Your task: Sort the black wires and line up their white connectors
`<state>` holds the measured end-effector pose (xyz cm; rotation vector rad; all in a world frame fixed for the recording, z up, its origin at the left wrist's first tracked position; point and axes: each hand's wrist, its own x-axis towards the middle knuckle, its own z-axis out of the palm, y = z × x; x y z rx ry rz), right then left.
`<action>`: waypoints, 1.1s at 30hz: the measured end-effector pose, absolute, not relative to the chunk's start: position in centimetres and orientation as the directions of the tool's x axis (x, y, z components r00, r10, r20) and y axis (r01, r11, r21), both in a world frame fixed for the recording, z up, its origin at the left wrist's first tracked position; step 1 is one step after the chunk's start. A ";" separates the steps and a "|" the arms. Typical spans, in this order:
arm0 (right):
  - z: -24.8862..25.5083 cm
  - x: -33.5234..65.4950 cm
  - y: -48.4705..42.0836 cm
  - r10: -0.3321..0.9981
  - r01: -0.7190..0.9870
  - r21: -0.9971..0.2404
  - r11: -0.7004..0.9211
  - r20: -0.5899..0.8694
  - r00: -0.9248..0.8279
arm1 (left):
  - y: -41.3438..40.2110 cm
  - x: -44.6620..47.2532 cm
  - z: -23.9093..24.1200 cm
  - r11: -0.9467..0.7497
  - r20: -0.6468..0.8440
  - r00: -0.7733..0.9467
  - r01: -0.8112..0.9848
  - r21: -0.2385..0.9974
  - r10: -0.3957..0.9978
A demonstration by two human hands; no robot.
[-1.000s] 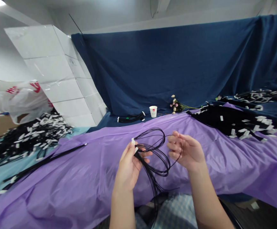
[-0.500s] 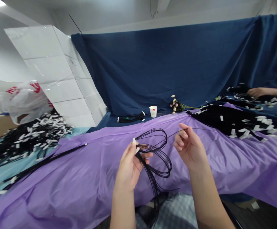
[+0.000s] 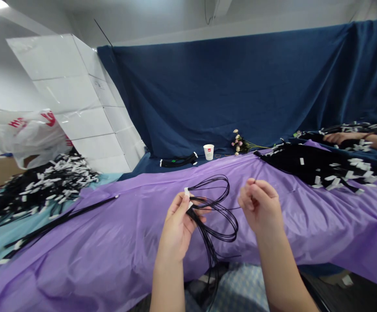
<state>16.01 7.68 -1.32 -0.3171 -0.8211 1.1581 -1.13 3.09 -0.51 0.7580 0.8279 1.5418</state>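
My left hand (image 3: 178, 227) is closed around the end of a looped bundle of thin black wires (image 3: 205, 232). A white connector (image 3: 187, 192) sticks up between its thumb and fingers. Two groups of loops fan out to the right of that hand, while loose wire ends hang down toward my lap. My right hand (image 3: 261, 207) is closed in the air to the right of the loops. One thin wire runs from the bundle to its fingers; the wire's end inside them is hidden.
Purple sheeting (image 3: 110, 242) covers the table. Black wires with white connectors lie in a heap (image 3: 55, 182) at left and another pile (image 3: 305, 162) at right. A paper cup (image 3: 208, 152) and flowers (image 3: 236, 143) stand behind. At far right is another person's hand (image 3: 339, 138).
My right hand has curled its fingers closed and dropped slightly, with the thin wire lower. My left hand with the bundle shifted slightly right. The other person's hand moved left and down.
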 end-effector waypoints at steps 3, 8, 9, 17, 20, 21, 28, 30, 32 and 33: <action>-1.5 15.8 7.3 0.812 -0.354 -0.745 0.565 0.579 0.078 | 3.1 -1.0 -0.4 -0.085 0.025 -0.122 -0.519 0.851 0.992; -1.1 15.6 6.4 0.739 0.125 -0.730 0.672 0.654 -0.161 | 3.0 -0.7 -0.4 -0.065 0.015 -0.103 -0.504 0.861 0.995; -1.0 15.7 6.2 0.737 0.140 -0.724 0.675 0.652 -0.180 | 2.9 -0.7 -0.4 -0.062 0.013 -0.098 -0.504 0.861 0.995; -0.6 16.2 5.8 0.764 0.102 -0.766 0.634 0.601 -0.236 | 2.9 -0.9 -0.3 -0.059 0.015 -0.091 -0.507 0.860 0.996; -0.6 16.2 5.8 0.757 0.099 -0.760 0.643 0.609 -0.238 | 2.7 -0.8 -0.2 -0.059 0.013 -0.094 -0.501 0.863 0.996; -0.6 16.2 5.8 0.755 0.097 -0.758 0.645 0.611 -0.239 | 2.7 -0.8 -0.2 -0.058 0.012 -0.093 -0.501 0.864 0.996; -0.5 16.1 5.9 0.759 0.083 -0.766 0.637 0.605 -0.241 | 2.8 -1.0 -0.5 -0.049 0.013 -0.075 -0.497 0.867 0.997; -0.5 16.1 5.9 0.760 0.069 -0.772 0.632 0.600 -0.249 | 2.8 -1.1 -0.6 -0.052 0.019 -0.072 -0.487 0.872 0.997; -0.5 16.2 5.9 0.760 0.062 -0.774 0.630 0.598 -0.256 | 2.7 -1.1 -0.6 -0.052 0.022 -0.069 -0.483 0.874 0.997; -0.5 16.2 5.8 0.758 0.067 -0.771 0.633 0.600 -0.257 | 2.7 -1.1 -0.6 -0.054 0.023 -0.070 -0.483 0.874 0.997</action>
